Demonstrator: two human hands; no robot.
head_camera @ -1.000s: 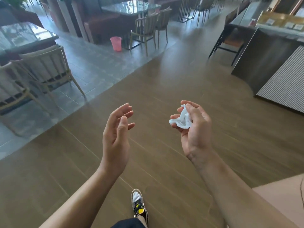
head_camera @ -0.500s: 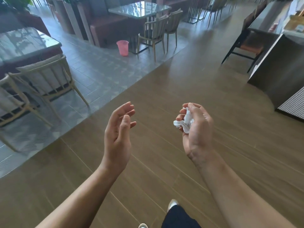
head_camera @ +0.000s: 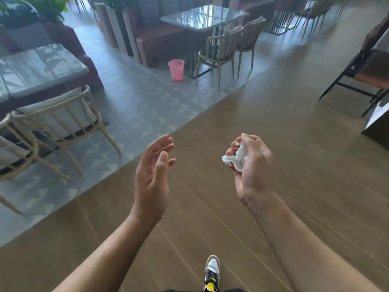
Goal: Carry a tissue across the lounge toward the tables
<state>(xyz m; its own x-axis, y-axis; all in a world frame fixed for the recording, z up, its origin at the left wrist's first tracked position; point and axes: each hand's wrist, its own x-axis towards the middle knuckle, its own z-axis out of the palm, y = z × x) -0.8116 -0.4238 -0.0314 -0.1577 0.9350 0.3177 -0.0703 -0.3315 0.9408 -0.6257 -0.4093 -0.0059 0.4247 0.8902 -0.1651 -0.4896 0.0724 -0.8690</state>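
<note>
My right hand (head_camera: 251,171) is raised in front of me, its fingers and thumb curled round a crumpled white tissue (head_camera: 235,158) that sticks out on the left side. My left hand (head_camera: 152,178) is held up beside it, palm turned inward, fingers relaxed and holding nothing. Both hands hover over the brown wooden floor (head_camera: 294,144). A pink waste bin (head_camera: 176,69) stands far ahead on the grey tiled floor, beside a glass-topped table (head_camera: 202,17).
Beige chairs (head_camera: 61,121) and a glass table (head_camera: 40,66) stand at the left. Two more chairs (head_camera: 223,49) sit by the far table. A black-legged chair (head_camera: 362,68) and a dark counter corner (head_camera: 376,127) are at the right. My shoe (head_camera: 212,272) shows below.
The view has swung left and moved forward: the pink bin and far table now sit nearer the middle, and the counter has slid off to the right. Both hands keep their pose.
</note>
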